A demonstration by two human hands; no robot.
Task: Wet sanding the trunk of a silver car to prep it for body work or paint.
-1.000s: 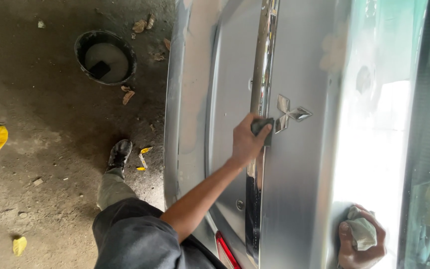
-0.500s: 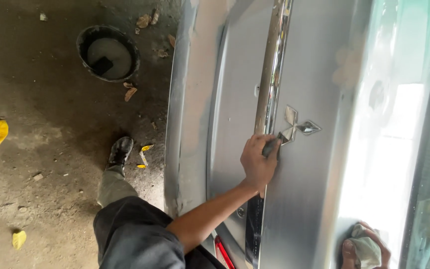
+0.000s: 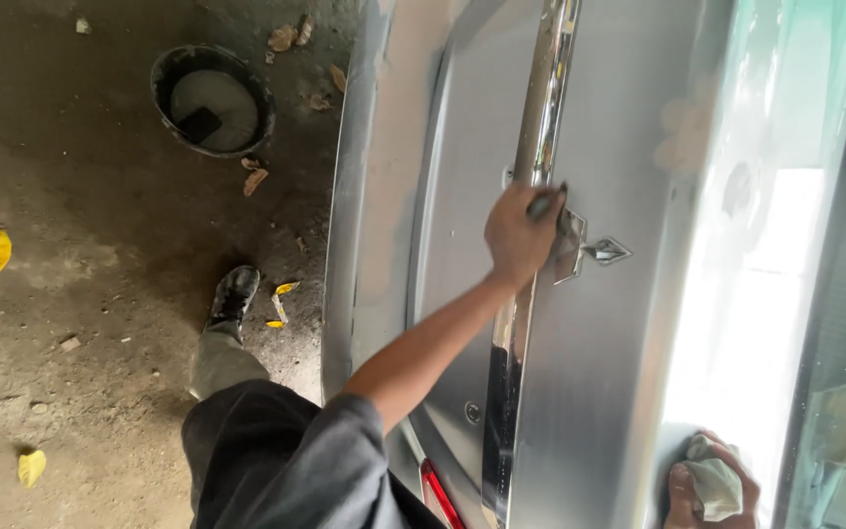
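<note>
The left hand (image 3: 519,235) is closed around a small dark tool (image 3: 543,205) pressed against the chrome trim strip (image 3: 540,118) of a silver car tailgate (image 3: 629,372) — just beside the emblem (image 3: 589,250). The right hand (image 3: 707,485) clutches a pale cloth (image 3: 715,482) on the tailgate's lower edge — a black bucket (image 3: 212,100) stands well apart on the floor.

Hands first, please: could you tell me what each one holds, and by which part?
The left hand grips a small dark tool in its fist, tip out. The right hand clutches a bunched pale cloth.
</note>
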